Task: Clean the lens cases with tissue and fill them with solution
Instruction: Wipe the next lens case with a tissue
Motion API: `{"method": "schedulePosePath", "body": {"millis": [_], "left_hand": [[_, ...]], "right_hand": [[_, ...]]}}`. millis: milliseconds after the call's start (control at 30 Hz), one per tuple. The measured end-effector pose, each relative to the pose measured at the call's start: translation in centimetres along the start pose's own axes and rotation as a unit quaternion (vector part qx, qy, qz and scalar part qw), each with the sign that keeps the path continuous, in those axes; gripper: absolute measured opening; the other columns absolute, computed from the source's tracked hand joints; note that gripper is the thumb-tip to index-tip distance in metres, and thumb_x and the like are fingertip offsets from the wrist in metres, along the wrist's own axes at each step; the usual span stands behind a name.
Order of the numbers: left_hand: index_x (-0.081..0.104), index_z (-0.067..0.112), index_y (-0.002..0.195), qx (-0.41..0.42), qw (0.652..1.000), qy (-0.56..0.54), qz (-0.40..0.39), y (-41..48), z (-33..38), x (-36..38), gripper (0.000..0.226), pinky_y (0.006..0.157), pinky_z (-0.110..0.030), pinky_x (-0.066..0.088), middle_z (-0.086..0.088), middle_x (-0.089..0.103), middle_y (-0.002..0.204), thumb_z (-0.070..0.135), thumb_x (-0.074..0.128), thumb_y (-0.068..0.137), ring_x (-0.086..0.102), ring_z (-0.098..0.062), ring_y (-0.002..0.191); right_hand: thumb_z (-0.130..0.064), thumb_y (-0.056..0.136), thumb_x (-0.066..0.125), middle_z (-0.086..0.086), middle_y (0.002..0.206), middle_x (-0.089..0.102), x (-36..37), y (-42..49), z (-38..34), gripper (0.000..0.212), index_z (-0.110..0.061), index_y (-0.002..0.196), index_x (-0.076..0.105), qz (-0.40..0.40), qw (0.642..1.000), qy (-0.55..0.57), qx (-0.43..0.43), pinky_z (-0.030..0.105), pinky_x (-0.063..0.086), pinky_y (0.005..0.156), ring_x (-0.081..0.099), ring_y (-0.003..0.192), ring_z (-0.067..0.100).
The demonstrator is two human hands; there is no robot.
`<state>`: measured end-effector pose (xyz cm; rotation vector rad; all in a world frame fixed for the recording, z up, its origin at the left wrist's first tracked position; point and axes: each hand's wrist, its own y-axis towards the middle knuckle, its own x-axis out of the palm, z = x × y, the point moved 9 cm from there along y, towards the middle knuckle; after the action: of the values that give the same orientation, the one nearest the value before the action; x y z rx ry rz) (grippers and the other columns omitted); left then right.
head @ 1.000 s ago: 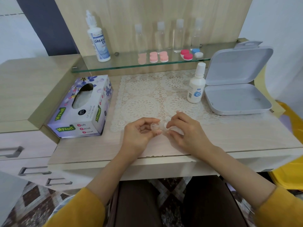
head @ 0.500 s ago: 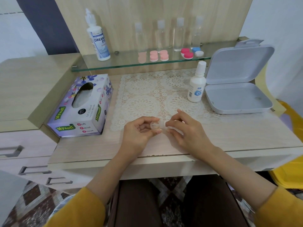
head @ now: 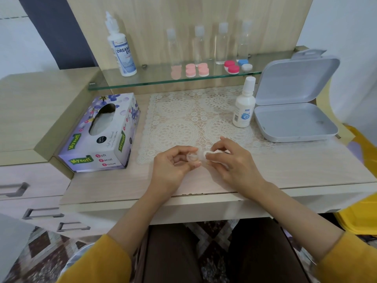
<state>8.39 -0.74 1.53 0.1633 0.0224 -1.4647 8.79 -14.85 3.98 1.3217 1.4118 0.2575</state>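
Left grip pinches the clear lens case by its left cup. The case's long axis runs left-right, toward my right grip, which pinches a tissue wad against the other cup. Solution bottle stands upright beyond, nearer the right grip. The surface also holds a lace mat, a tissue box on the left and an open grey box on the right.

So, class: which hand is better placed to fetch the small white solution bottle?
Probably the right hand, despite its white tissue: nearer the bottle, while the left hand grips the clear plastic lens case.
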Motion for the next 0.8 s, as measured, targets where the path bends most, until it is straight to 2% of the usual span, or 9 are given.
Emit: {"method": "schedulePosePath", "body": {"millis": [100, 167, 300, 400, 500, 567, 700, 800], "left_hand": [[0.068, 0.020, 0.085, 0.003, 1.000, 0.009, 0.003, 0.0, 0.1, 0.0, 0.033, 0.078, -0.022, 0.053, 0.001, 0.067, 0.081, -0.008, 0.072, 0.068, 0.062, -0.005, 0.071], [0.068, 0.022, 0.085, 0.003, 1.000, 0.017, 0.004, 0.1, 0.1, 0.1, 0.034, 0.082, -0.027, 0.053, 0.004, 0.068, 0.080, -0.006, 0.073, 0.068, 0.063, -0.005, 0.072], [0.068, 0.025, 0.085, 0.014, 0.999, 0.038, 0.005, 0.1, 0.2, 0.2, 0.036, 0.084, -0.029, 0.052, 0.008, 0.068, 0.078, -0.005, 0.074, 0.067, 0.063, -0.006, 0.073], [0.068, 0.024, 0.086, 0.024, 0.999, 0.044, 0.004, 0.0, 0.3, 0.2, 0.035, 0.083, -0.027, 0.052, 0.008, 0.069, 0.080, -0.005, 0.074, 0.067, 0.064, -0.008, 0.074], [0.067, 0.024, 0.085, 0.025, 0.999, 0.041, 0.012, 0.0, 0.5, 0.2, 0.034, 0.081, -0.027, 0.053, 0.009, 0.068, 0.080, -0.005, 0.074, 0.068, 0.062, -0.003, 0.071], [0.067, 0.024, 0.085, 0.019, 0.999, 0.034, 0.021, 0.1, 0.7, 0.3, 0.033, 0.080, -0.026, 0.052, 0.008, 0.067, 0.082, -0.003, 0.074, 0.068, 0.060, 0.000, 0.067], [0.066, 0.026, 0.086, 0.003, 0.999, 0.023, 0.037, 0.6, 1.0, -0.4, 0.027, 0.069, -0.018, 0.049, 0.003, 0.066, 0.080, 0.005, 0.074, 0.072, 0.060, -0.002, 0.066], [0.064, 0.020, 0.091, -0.021, 0.999, -0.001, 0.047, 1.0, 0.8, -1.2, 0.021, 0.068, -0.019, 0.054, -0.004, 0.067, 0.081, 0.011, 0.072, 0.075, 0.067, -0.014, 0.073]], "right_hand": [[-0.033, 0.092, 0.049, 0.013, 0.076, 0.057, -0.3, 0.1, -0.1, 0.040, -0.004, 0.078, 0.072, 0.006, 1.000, 0.001, 0.014, 0.047, 0.051, 0.071, 0.051, 0.063, 0.019], [-0.029, 0.087, 0.056, 0.012, 0.074, 0.055, -0.4, 0.2, -0.1, 0.032, -0.004, 0.075, 0.071, 0.007, 1.000, 0.002, 0.018, 0.048, 0.051, 0.063, 0.047, 0.062, 0.016], [-0.024, 0.081, 0.056, 0.010, 0.073, 0.054, -0.1, 0.1, 0.2, 0.025, -0.004, 0.073, 0.069, -0.011, 0.999, 0.003, 0.033, 0.046, 0.052, 0.064, 0.042, 0.063, 0.011], [-0.025, 0.079, 0.057, 0.009, 0.073, 0.054, -0.2, 0.0, 0.4, 0.024, -0.004, 0.074, 0.069, -0.007, 0.999, 0.003, 0.047, 0.043, 0.053, 0.067, 0.050, 0.060, 0.015], [-0.021, 0.077, 0.064, 0.010, 0.072, 0.056, -1.1, 0.0, 0.3, 0.019, -0.003, 0.076, 0.070, 0.031, 0.998, 0.015, 0.047, 0.026, 0.047, 0.086, 0.054, 0.063, 0.017], [-0.016, 0.075, 0.068, 0.012, 0.072, 0.058, -2.1, 0.1, 0.1, 0.016, -0.002, 0.079, 0.072, 0.069, 0.996, 0.015, 0.050, 0.022, 0.045, 0.094, 0.054, 0.069, 0.013], [-0.012, 0.076, 0.068, 0.010, 0.078, 0.066, -4.1, 0.3, -0.2, 0.013, -0.003, 0.084, 0.071, 0.108, 0.991, 0.027, 0.079, 0.008, 0.043, 0.079, 0.059, 0.080, 0.011], [-0.016, 0.074, 0.071, -0.006, 0.080, 0.065, -4.4, 0.4, 0.7, 0.019, -0.005, 0.088, 0.066, 0.095, 0.977, 0.101, 0.161, 0.007, 0.044, 0.072, 0.059, 0.079, -0.005]]}}
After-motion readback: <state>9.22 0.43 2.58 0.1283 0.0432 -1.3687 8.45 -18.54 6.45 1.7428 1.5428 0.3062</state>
